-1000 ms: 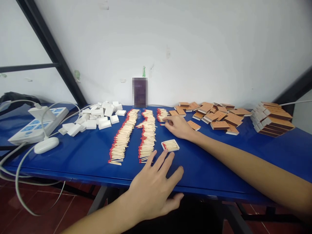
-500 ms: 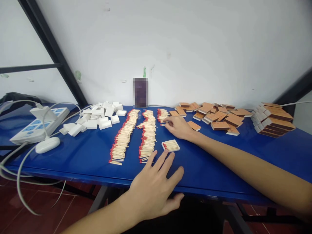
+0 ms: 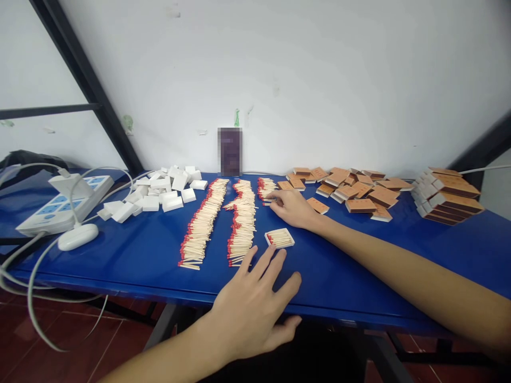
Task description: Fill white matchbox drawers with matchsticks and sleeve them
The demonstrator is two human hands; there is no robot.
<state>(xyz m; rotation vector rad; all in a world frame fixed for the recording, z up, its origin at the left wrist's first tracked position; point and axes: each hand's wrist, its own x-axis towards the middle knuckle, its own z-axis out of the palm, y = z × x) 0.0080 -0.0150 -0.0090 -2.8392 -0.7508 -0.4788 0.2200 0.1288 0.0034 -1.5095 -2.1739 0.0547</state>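
Above the near edge of the blue table, my left hand (image 3: 255, 303) is open, with its fingers spread and holding nothing. Just beyond its fingertips lies a small white matchbox tray (image 3: 293, 243) with several red-tipped matches (image 3: 279, 236) in it. My right hand (image 3: 293, 207) reaches to the front end of a short row of matches (image 3: 266, 187), thumb and finger pinched at a match (image 3: 266, 204) that partly sticks out from them. Two longer rows of loose matches, the left row (image 3: 199, 226) and the middle row (image 3: 242, 229), run toward the table's front, red heads to the left.
White empty-looking trays (image 3: 159, 183) are heaped at the back left. Orange matchbox sleeves (image 3: 361, 191) lie piled at the back right, with a stack of matchboxes (image 3: 449, 197) beyond. On the left sit a power strip (image 3: 67, 205) and white cables (image 3: 32, 298). A pixelated dark rectangle (image 3: 230, 151) stands by the wall.
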